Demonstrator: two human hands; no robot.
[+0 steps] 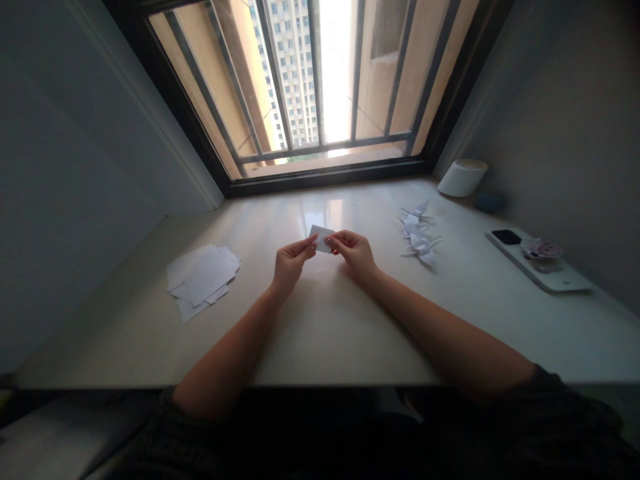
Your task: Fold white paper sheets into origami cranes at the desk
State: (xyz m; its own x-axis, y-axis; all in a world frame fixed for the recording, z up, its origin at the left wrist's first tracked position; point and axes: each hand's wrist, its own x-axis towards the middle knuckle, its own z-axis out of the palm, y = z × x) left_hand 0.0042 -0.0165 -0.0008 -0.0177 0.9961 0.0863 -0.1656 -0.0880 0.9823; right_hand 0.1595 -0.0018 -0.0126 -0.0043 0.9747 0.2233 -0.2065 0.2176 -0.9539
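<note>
Between my two hands is a small folded piece of white paper [321, 235], raised a little over the white tabletop. My left hand [293, 261] pinches its left side between thumb and fingers. On the right side, my right hand [356, 252] grips the same paper with thumb and index finger. Several folded white paper cranes [419, 230] stand in a cluster to the right of my hands. Off to the left lies a loose pile of white paper sheets [203, 277].
A phone [540, 260] with a round grip on its back lies at the right. Behind it, near the wall, are a white cup-like object [463, 177] and a dark rounded item [490, 202]. A barred window [325, 175] rises beyond the far edge of the table [320, 347].
</note>
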